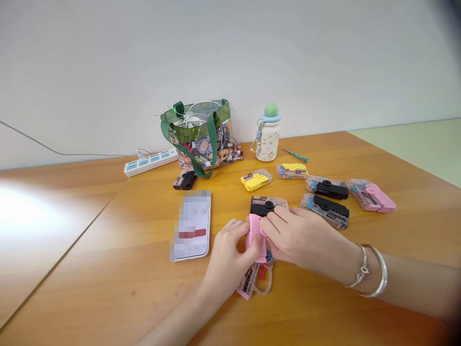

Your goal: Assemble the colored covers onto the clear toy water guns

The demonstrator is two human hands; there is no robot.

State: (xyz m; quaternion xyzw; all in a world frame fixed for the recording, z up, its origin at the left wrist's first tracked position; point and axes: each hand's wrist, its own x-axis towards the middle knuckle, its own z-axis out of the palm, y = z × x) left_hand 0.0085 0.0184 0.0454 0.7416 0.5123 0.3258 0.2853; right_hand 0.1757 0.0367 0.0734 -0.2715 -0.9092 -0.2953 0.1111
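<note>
Pink plastic toy pistol point(254, 239) is being gripped between both hands, near the front of the wooden table point(108, 269) and just above a clear plastic packet point(255, 279). Measured from the hands, a white power strip point(151, 162) is lying at 10 o'clock, and a phone with a blurred screen point(190, 226) is lying at 9 o'clock, just beside the left hand point(230, 262). That hand's fingers point(234, 231) are curling around the pistol's left side, grasping it. A clear tote bag with green straps point(201, 139) is standing at 11 o'clock, and a white bottle with a green top point(268, 137) is standing at 12 o'clock. A black toy pistol in its packet point(268, 205) is lying just past the fingertips. The right hand point(300, 235) is clenching the pistol from the other side, its fingers point(277, 216) pressing on the round pink part. Two black pistol packets point(326, 199) and a pink pistol packet point(370, 196) are lying at 2 o'clock.
</note>
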